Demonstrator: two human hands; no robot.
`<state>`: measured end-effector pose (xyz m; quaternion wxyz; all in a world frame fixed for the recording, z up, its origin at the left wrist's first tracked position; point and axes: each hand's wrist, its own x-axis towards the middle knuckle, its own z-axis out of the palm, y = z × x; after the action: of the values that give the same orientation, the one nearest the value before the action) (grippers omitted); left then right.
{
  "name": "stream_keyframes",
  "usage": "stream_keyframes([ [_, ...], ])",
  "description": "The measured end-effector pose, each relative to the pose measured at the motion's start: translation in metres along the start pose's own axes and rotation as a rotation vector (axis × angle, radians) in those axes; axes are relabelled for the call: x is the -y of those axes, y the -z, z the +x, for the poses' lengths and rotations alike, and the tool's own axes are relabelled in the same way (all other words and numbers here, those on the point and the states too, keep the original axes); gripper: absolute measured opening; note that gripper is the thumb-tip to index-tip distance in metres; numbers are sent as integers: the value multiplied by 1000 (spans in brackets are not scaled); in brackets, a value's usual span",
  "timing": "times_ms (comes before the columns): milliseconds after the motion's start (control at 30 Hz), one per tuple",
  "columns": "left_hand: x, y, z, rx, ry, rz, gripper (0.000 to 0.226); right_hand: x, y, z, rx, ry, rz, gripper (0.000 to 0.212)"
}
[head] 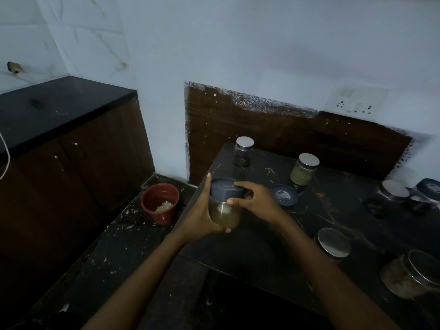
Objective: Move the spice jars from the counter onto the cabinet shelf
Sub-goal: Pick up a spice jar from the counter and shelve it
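Held jar (225, 214): clear body, yellow-green contents, capped with a blue-grey lid (226, 188). It is held over the left margin of the dark marbled surface (257, 248), not on any shelf. The left hand (202, 216) is wrapped round the body from the 9 o'clock side, with fingertips showing beneath. The right hand (258, 202) pinches the lid rim between thumb and fingers from the 3 o'clock side.

Around it, taken from the held jar:
- 3 o'clock, just beside the right hand: a loose blue lid (283, 195) lying flat on the surface.
- 1 o'clock, at the far corner: a dark-filled jar (242, 152) with a silver lid, upright.
- 2 o'clock: a green-filled jar (304, 169) with a silver lid, upright.
- 3 o'clock, well apart at the right edge: a cluster of jars (404, 195), dim and blurred.
- 4 o'clock: a silver-lidded jar (333, 242), and beyond it a large jar (409, 273) that looks tilted.
- 9 o'clock, on the lower speckled ledge (114, 236): a red pot (160, 203) holding pale scraps.
- A wall socket (357, 101) sits high at 2 o'clock.

Writing: faint marks show on both blue lids, but none are legible.
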<state>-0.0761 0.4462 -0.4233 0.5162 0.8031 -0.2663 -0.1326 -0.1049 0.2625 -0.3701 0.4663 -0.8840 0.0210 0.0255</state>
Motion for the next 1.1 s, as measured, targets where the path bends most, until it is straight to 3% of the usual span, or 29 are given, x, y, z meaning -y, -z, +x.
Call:
stream_keyframes([
  [167,-25,-9,2,0,-154,189,139,9,30,-7,20,-11,4,54],
  [400,-45,-14,-6,19,-224,221,132,16,43,-31,24,21,-30,44],
  [467,-48,-13,-8,11,-220,175,129,18,48,-42,27,32,-71,58],
  [533,-50,-11,-10,15,-191,103,128,17,55,-52,82,51,-128,88],
  [600,-52,-8,-10,34,-159,40,128,16,62,-64,164,97,-260,115],
  [667,-53,-6,-10,56,-128,-8,129,15,64,-71,204,140,-423,130],
  [733,-56,-6,-11,85,-109,-37,130,11,61,-73,187,163,-515,136],
  [833,-59,-8,-12,110,-98,-93,129,4,53,-71,130,182,-466,139],
  [1000,-63,-5,-16,160,-69,-155,131,5,49,-74,62,219,-395,129],
  [1100,-68,-3,-16,187,-84,-37,136,8,49,-76,43,222,-439,124],
])
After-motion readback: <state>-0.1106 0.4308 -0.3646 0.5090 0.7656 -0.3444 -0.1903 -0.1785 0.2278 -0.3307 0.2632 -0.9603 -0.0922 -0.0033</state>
